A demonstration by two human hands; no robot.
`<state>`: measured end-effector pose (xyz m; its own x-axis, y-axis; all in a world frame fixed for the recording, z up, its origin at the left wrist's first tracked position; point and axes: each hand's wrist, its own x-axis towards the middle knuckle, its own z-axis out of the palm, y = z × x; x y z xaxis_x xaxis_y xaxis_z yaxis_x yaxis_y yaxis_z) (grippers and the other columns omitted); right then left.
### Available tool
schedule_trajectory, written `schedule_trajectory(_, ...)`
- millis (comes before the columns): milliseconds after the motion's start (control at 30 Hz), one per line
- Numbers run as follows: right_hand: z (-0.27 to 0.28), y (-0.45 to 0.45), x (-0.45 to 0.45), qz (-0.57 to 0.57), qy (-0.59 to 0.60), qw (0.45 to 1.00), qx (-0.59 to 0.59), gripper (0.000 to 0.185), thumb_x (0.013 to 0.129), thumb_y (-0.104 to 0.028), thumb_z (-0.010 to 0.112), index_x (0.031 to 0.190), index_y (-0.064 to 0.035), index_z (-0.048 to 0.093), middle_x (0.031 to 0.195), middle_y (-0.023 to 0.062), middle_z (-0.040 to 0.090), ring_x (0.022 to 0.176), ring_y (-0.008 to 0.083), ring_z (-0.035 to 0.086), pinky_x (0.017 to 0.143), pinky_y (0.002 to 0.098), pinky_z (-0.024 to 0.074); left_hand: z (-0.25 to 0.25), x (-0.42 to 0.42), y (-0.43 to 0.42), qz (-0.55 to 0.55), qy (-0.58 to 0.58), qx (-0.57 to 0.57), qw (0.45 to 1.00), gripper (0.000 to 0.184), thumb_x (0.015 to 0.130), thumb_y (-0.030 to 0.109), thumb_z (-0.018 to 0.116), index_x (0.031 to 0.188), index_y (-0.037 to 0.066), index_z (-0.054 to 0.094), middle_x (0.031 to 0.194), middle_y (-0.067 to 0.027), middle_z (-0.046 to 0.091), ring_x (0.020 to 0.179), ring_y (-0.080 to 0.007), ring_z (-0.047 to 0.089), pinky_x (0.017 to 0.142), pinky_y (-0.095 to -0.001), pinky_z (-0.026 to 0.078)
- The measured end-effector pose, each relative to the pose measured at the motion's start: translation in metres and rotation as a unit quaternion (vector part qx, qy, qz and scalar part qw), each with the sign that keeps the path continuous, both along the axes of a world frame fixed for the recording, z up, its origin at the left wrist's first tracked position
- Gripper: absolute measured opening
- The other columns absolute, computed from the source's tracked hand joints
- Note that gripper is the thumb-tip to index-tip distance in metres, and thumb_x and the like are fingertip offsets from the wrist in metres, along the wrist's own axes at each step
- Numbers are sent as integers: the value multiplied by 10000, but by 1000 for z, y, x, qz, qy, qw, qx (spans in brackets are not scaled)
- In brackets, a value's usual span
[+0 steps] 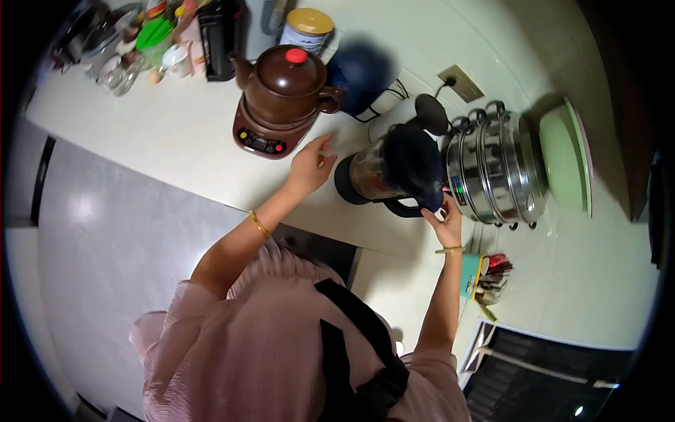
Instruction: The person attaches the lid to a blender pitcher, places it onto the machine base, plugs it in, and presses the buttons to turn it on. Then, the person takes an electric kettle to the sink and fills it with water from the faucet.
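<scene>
A blender (373, 169) with a dark base, a see-through jug and a large dark lid (413, 160) stands on the counter, looking tilted in this wide view. My right hand (445, 221) is at the lid's edge above the handle (402, 209), thumb and fingers closed on it. Beside the blender's base is my left hand (313, 167), fingers apart and holding nothing. Just beyond the left hand, a brown teapot (285, 84) with a red knob sits on its electric heating base (264, 143).
A stacked metal steamer (485, 169) stands right of the blender, with a green tray (562, 158) behind it. A wall socket (460, 83) has a plug in it. A utensil holder (473, 276) is near my right wrist. Jars and a green-lidded container (155, 35) crowd the far left.
</scene>
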<state>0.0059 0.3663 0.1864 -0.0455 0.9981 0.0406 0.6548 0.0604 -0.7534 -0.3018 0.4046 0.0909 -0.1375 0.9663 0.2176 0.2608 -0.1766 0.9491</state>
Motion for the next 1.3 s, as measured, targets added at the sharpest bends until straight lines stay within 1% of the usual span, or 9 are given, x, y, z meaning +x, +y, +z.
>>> schedule_trajectory(233,-1,10,-10,-6,-222,959,175,572,548,-176,779,1012,32,517,883,123,561,746,196,550,632,256,432,-23,-8,-23,22,-72,-37,996,357,744,97,588,1075,29,472,827,-92,578,601,-147,586,546,-240,443)
schedule_trajectory(333,9,5,-18,-51,-277,952,123,544,560,-191,774,990,36,532,866,125,557,751,193,557,631,262,442,-20,3,-29,4,-74,-64,995,308,758,115,570,1049,34,507,799,-83,588,629,-151,588,566,-252,455)
schedule_trajectory(400,10,4,-18,-67,-238,964,96,470,635,-199,735,989,42,541,853,120,557,759,181,564,625,256,456,-9,21,-36,-160,-96,-203,961,272,769,162,562,1013,41,548,822,-79,604,671,-163,590,606,-276,468)
schedule_trajectory(533,9,6,-11,-61,-191,976,87,389,754,-208,641,1023,51,531,865,114,568,753,159,563,556,225,467,-21,96,-45,-304,-24,1,952,392,798,282,525,1105,39,509,1076,-146,540,972,-247,530,827,-323,412)
schedule_trajectory(733,11,7,-19,-63,-196,973,108,322,741,-174,641,967,39,555,822,109,586,690,149,577,520,228,452,-10,162,-45,-374,-37,9,926,514,842,283,448,1259,15,311,1265,-178,360,1152,-273,379,942,-329,322)
schedule_trajectory(800,11,6,-22,-79,-194,972,107,311,735,-167,644,954,36,560,817,111,588,678,155,579,527,234,450,-21,178,-41,-297,-43,94,949,474,840,282,455,1220,11,373,1174,-192,451,1061,-295,460,884,-342,373)
schedule_trajectory(867,11,6,-23,-91,-189,972,104,299,729,-161,647,942,32,565,811,112,589,667,160,581,534,239,447,2,163,-34,-331,13,-6,943,419,826,279,463,1144,5,457,1030,-191,543,935,-310,528,807,-375,418)
schedule_trajectory(900,11,6,-24,-98,-194,971,97,289,725,-159,650,928,31,570,794,112,587,655,162,580,544,244,448,2,167,-32,-255,-12,54,965,337,808,293,491,1012,33,561,828,-174,595,768,-328,562,683,-401,440)
schedule_trajectory(1300,4,-9,-59,-145,-238,943,183,295,666,-235,691,725,12,540,623,102,512,549,227,502,525,313,408,-5,175,-23,-191,44,58,979,208,697,220,584,610,31,580,571,-155,544,542,-316,542,510,-405,422)
